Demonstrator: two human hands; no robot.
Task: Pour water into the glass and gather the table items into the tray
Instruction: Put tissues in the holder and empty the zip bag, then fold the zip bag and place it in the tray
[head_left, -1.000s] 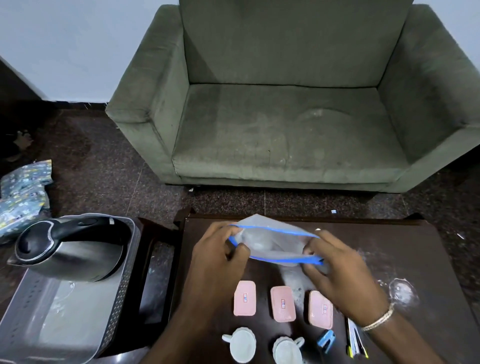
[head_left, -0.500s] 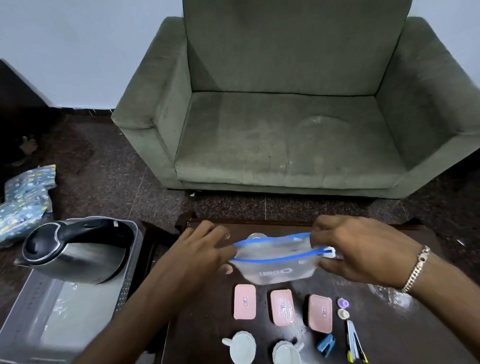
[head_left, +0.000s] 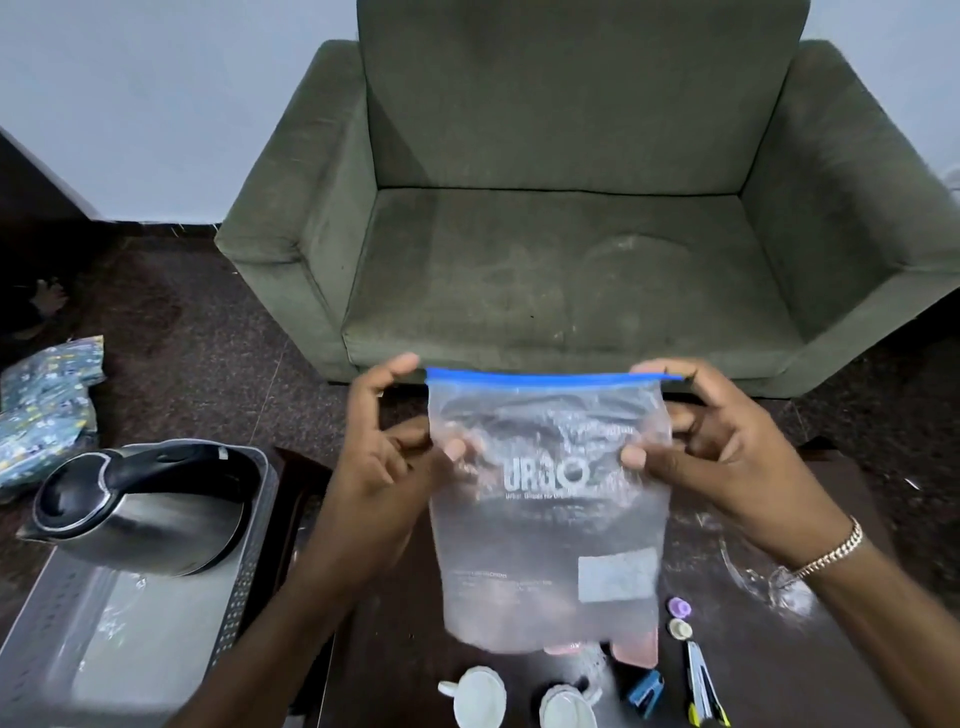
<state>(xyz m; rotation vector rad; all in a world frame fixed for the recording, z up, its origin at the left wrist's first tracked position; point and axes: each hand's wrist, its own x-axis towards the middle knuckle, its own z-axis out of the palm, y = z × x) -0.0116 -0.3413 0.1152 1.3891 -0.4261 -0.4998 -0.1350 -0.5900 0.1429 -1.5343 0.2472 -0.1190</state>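
Observation:
A clear zip bag (head_left: 550, 519) with a blue seal hangs upright above the dark table (head_left: 810, 670). My left hand (head_left: 384, 457) pinches its upper left edge and my right hand (head_left: 722, 457) pinches its upper right edge. Behind the bag's bottom, pink pieces (head_left: 636, 649) lie on the table, mostly hidden. Two small white cups (head_left: 480, 699) sit at the table's front edge. A steel kettle (head_left: 135, 506) with a black handle rests in the grey tray (head_left: 244, 597) at the left. A clear glass (head_left: 769, 587) lies under my right wrist, hard to make out.
Two small round caps (head_left: 679, 618), a blue clip (head_left: 645, 687) and a pen-like tool (head_left: 701, 686) lie at the table's front right. A green sofa (head_left: 571, 208) stands behind the table. A patterned packet (head_left: 47, 405) lies on the floor at the left.
Both hands have lifted the bag from low over the table and turned it upright, with its blue seal stretched level between them. The view has tilted down and closer.

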